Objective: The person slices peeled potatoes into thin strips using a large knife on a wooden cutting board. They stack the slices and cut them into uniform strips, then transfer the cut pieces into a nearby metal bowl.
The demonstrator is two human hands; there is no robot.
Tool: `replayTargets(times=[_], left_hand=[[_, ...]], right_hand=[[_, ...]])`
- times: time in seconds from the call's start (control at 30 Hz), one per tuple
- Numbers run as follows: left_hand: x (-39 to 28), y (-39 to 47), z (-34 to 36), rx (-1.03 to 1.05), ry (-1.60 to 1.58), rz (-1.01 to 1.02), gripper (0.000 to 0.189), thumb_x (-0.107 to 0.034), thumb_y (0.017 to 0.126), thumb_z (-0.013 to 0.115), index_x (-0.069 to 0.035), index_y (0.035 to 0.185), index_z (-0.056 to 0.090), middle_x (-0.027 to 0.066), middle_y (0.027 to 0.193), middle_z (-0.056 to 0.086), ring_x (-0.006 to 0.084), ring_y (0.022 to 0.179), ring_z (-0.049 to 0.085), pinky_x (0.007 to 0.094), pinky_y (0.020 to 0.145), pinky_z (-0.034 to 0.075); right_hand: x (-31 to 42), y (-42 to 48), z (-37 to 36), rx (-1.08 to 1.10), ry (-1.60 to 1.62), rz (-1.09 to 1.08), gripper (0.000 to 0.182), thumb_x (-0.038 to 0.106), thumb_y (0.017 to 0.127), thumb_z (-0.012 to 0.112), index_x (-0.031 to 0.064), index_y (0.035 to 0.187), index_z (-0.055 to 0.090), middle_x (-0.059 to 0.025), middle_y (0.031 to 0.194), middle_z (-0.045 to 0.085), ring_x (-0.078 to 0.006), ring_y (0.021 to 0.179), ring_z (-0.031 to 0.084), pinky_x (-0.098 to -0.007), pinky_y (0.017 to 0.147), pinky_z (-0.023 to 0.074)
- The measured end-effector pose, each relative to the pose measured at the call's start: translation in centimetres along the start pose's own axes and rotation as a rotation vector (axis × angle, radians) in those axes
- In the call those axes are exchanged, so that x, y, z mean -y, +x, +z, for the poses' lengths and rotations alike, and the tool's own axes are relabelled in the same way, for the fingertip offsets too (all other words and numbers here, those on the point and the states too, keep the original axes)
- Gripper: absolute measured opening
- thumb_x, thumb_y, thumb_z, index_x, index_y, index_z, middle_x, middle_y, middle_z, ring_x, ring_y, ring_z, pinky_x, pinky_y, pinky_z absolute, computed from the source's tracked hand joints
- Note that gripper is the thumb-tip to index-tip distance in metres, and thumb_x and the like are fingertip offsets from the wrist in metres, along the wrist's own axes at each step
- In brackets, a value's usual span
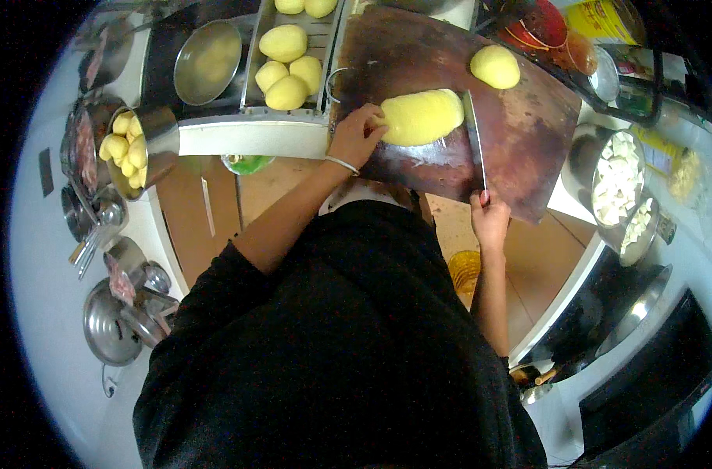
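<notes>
A long pile of peeled, sliced potato (421,117) lies on the dark wooden cutting board (526,158). My left hand (359,136) touches its left end with bent fingertips. The handle of a kitchen knife (476,140) is in my right hand (490,220); its blade stands beside the right end of the potato, pointing away from me. Whether blade and potato touch, I cannot tell. One whole peeled potato (495,67) rests near the board's far right part. A wet, pale smear shows on the wood just below the sliced pile.
Left of the board, a metal tray (251,88) holds several peeled potatoes, with a metal bowl (208,62) beyond. More fill a steel pot (159,149) at far left. On the right stand a pot (579,158) of white cubes and a smaller bowl (643,246) of pale pieces.
</notes>
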State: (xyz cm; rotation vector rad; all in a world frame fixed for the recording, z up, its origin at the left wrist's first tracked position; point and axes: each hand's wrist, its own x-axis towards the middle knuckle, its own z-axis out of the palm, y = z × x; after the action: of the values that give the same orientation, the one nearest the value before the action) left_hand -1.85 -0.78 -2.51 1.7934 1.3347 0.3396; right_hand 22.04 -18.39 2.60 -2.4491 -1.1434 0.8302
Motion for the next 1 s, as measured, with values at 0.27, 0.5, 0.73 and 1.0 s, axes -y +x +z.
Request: replayTargets(times=[0.27,0.5,0.73,1.0], left_hand=[[-4.1,2.2,1.7,0.105,0.557,0.615,0.078,-0.041,0.069,0.071,-0.035,0.138,0.037,0.0129,0.147,0.023,0.0367,0.132,0.026,0.0563,0.106,0.023],[-4.1,2.1,2.9,0.041,0.562,0.574,0.076,-0.04,0.069,0.071,-0.034,0.138,0.038,0.0091,0.145,0.03,0.0328,0.133,0.027,0.0546,0.106,0.024],[-4.1,3.6,4.7,0.031,0.604,0.722,0.066,-0.04,0.074,0.065,-0.034,0.135,0.041,0.0029,0.143,0.034,0.0298,0.133,0.028,0.0536,0.107,0.023],[-4.9,3.7,3.8,0.086,0.512,0.789,0.051,-0.027,0.079,0.058,-0.018,0.128,0.049,0.0035,0.137,0.043,0.0244,0.129,0.035,0.0454,0.107,0.027]], right_hand=[[-1.1,0.0,0.9,-0.047,0.018,0.006,0.016,0.01,0.077,0.061,0.0,0.069,0.052,-0.0139,0.051,0.048,-0.0191,0.044,0.045,-0.0357,0.049,0.0402],[-0.4,-0.5,-0.1,-0.025,-0.057,0.025,0.009,0.008,0.075,0.06,-0.0002,0.074,0.056,-0.0181,0.056,0.052,-0.0271,0.046,0.051,-0.038,0.052,0.0437],[0.5,-0.5,-0.6,0.029,-0.027,-0.004,0.009,0.006,0.073,0.06,-0.0019,0.076,0.057,-0.0173,0.057,0.052,-0.0253,0.047,0.051,-0.0373,0.051,0.0431],[0.4,0.2,-0.9,0.008,0.008,0.012,0.019,0.012,0.078,0.059,0.0034,0.094,0.066,-0.0175,0.058,0.057,-0.03,0.049,0.057,-0.0412,0.051,0.0469]])
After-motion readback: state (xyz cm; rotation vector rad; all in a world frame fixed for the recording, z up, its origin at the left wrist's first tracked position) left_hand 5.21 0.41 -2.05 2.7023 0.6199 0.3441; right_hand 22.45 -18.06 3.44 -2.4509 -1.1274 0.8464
